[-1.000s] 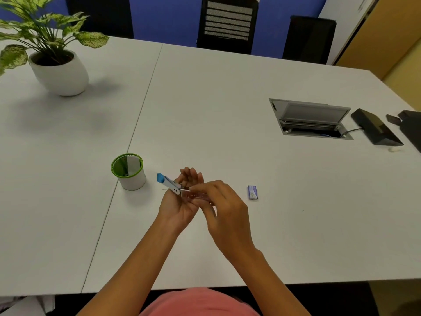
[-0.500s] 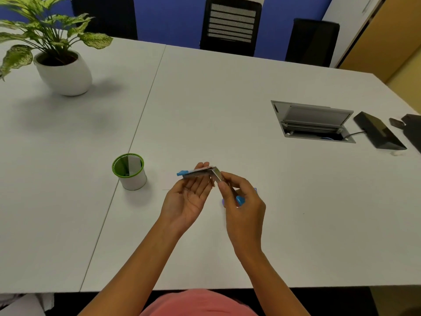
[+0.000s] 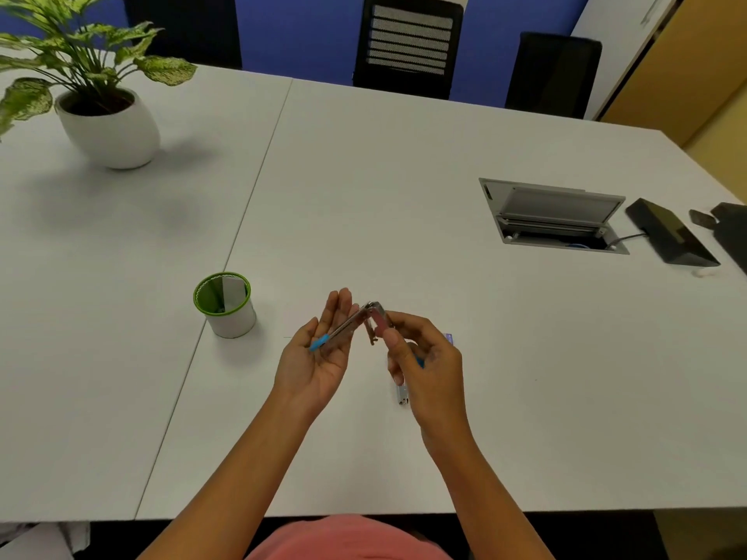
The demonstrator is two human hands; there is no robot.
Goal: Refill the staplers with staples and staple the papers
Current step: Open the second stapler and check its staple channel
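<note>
Ctr frame: left hand [image 3: 319, 359] spread flat under open stapler [image 3: 343, 327], right hand [image 3: 428, 365] grips its base; best w/ hinge wide, channel up.

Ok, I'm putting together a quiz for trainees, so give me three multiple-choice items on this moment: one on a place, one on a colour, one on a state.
1. Where does the green-rimmed cup stand?
A) left of the left hand
B) right of both hands
C) held in the air

2. What colour is the tip of the stapler?
A) red
B) blue
C) yellow

3. How is the stapler?
A) shut
B) hinged open between both hands
C) inside the cup

Answers:
1. A, the cup stands left of the left hand.
2. B, the tip on the palm shows blue.
3. B, its arms spread from the hinge, and the right hand pinches one.
</note>
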